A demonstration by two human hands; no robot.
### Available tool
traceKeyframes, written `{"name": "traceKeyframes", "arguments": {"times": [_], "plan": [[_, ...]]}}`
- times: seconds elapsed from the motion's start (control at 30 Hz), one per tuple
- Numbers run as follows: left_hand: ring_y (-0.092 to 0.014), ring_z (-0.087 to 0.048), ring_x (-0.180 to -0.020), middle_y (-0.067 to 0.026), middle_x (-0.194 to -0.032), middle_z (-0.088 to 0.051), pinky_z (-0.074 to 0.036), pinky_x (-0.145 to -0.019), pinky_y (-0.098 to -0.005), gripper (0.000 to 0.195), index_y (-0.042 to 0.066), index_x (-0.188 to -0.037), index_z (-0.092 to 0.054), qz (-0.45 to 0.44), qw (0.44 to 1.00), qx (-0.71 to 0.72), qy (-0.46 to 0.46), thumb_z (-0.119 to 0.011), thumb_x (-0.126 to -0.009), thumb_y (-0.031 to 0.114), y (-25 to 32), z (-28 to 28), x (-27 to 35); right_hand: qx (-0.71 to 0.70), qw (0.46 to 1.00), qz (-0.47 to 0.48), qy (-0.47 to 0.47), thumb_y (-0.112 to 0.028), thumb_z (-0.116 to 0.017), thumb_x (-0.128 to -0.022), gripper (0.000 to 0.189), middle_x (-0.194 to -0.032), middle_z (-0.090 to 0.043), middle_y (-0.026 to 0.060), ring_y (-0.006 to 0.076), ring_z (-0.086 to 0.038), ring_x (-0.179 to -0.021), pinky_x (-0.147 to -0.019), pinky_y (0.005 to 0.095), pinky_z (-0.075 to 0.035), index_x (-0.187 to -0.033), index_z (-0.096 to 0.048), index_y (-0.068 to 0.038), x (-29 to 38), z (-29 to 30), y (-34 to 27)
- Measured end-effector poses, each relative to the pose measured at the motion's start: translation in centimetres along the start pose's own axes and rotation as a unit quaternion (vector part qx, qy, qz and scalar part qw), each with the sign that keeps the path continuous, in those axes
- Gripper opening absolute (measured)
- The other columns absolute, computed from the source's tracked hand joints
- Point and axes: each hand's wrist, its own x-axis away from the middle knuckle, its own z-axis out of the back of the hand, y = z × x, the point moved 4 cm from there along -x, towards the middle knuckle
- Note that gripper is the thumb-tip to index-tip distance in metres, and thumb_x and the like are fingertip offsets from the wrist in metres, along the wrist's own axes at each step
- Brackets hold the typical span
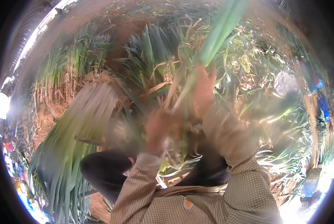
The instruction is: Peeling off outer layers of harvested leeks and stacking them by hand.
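Note:
My right hand (204,89) grips a leek by its green leaves (223,30), which rise past the top of the view. Its pale lower stalk (185,93) slants down to my left hand (158,128), whose fingers close at that end. A dry tan leaf (174,86) stands up beside the stalk from my left hand. Both hands are blurred by motion, so the exact finger positions are hidden. Left of my knee lies a large stack of cleaned leeks (91,103), white root ends away from me and green tops towards me.
Upright leek bundles (71,61) stand at the back left on brown soil. Untrimmed leeks (155,53) lie ahead, with loose leaf scraps (248,64) to their right. A white plastic bag (286,84) sits at the right. A flat dark strip (87,140) rests on the cleaned stack.

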Motion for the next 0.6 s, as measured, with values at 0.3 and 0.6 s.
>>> {"name": "traceKeyframes", "arguments": {"times": [0.3,0.6], "plan": [[-0.038,-0.064,-0.095,-0.0244,-0.104,-0.065,-0.05,-0.083,-0.0442,0.038,0.001,-0.118,-0.063,0.194,0.941,-0.171,-0.219,-0.061,-0.093,0.03,-22.0,0.5,13.1,-0.076,0.989,-0.019,-0.126,-0.034,-0.074,-0.091,0.044,-0.11,-0.066,0.0062,0.0167,-0.066,-0.079,-0.065,0.0315,-0.054,-0.122,-0.058,-0.007,-1.2,2.4,-4.2],[-0.018,-0.056,-0.12,-0.0088,-0.132,-0.059,-0.045,-0.102,-0.0335,0.053,0.002,-0.142,-0.048,0.096,0.832,0.5,-0.221,-0.065,-0.092,0.005,5.6,0.0,-4.6,-0.073,0.933,-0.204,-0.287,-0.048,-0.069,-0.092,0.069,-0.122,-0.061,0.0089,0.0189,-0.06,-0.108,-0.095,0.033,-0.049,-0.137,-0.049,0.0,3.3,0.0,-1.1]]}}
